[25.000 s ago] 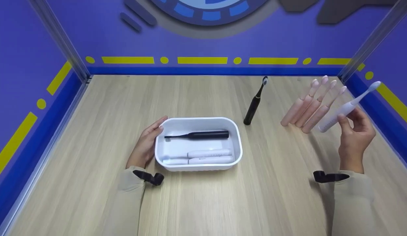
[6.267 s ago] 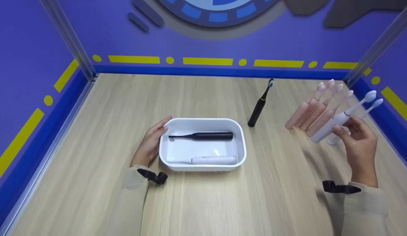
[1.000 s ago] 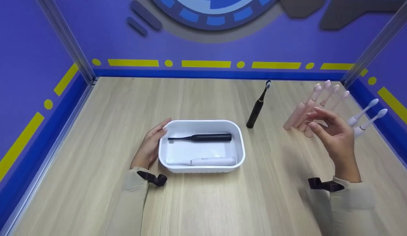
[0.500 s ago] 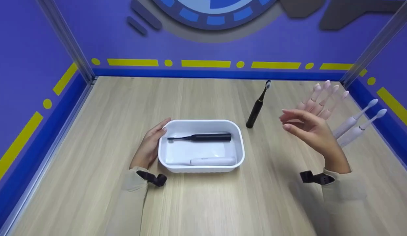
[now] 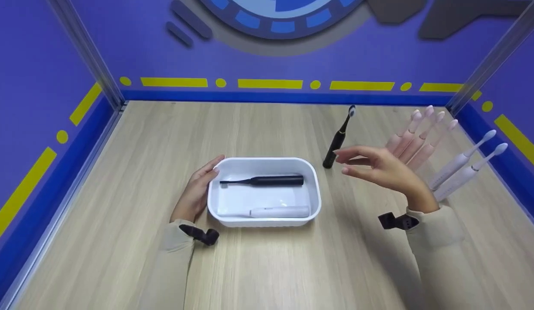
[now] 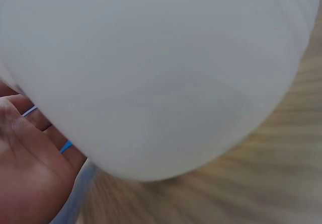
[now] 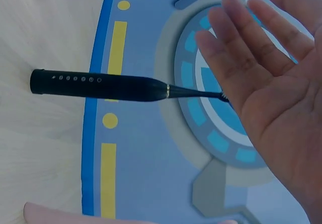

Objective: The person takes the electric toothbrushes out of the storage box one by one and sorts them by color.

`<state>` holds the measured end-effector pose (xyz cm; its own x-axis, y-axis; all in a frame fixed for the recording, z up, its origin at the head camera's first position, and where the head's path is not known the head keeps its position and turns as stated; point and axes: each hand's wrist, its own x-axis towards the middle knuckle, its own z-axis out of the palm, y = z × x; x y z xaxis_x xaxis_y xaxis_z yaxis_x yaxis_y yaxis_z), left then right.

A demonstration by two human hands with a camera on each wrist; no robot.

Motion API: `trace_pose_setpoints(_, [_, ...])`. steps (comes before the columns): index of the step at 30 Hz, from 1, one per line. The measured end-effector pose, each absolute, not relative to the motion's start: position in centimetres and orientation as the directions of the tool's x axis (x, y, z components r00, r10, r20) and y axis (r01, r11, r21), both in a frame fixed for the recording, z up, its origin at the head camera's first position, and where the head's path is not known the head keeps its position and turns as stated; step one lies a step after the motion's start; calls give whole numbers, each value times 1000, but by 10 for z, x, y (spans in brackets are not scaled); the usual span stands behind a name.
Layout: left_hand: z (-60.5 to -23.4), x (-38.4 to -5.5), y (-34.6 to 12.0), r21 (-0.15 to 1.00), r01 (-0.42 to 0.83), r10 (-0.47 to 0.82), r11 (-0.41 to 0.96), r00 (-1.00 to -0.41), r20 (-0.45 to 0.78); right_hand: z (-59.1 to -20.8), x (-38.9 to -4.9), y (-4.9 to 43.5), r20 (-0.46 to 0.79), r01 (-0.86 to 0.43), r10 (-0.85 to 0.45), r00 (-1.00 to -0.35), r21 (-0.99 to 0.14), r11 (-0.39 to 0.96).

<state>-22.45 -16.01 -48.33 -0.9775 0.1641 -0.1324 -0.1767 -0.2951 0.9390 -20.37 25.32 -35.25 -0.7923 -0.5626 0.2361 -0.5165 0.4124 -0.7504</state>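
Observation:
My left hand [image 5: 197,190] holds the left end of a white plastic basin [image 5: 264,221], thumb at the rim, fingers along the outer wall; the wall fills most of the left wrist view. Inside lie a black electric toothbrush [image 5: 277,181] and a white electric toothbrush [image 5: 279,212], heads to the left. A second black electric toothbrush [image 7: 100,85] stands upright on the table, right of the basin. My right hand [image 5: 376,168] is beside it with nothing in its grasp, its fingers apart from the thumb and overlapping the handle's lower part in the head view.
Several pink electric toothbrushes [image 5: 415,140] stand in a cluster at the back right, partly behind my right hand. Two white electric toothbrushes [image 5: 460,176] stand right of them. Blue-purple panels [image 5: 275,60] wall the wooden table [image 5: 163,137] at the back and sides.
One of two white toothbrushes moved from the basin to the right-hand group, where my right hand let it go. That hand then swung left past the pink ones. The left hand stayed.

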Motion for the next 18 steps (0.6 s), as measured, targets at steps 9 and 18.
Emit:
trace_pose_setpoints(9, [-484,-224,-161,943,-179,164,-282,-977,-137,-348,-218,229,54,-482,-643,-764,-710,513])
trace_pose_setpoints(18, [-483,-223,-161,943,-193,172,-272,-974,-149,-342,-228,205,-64,-463,-701,-711,-707,534])
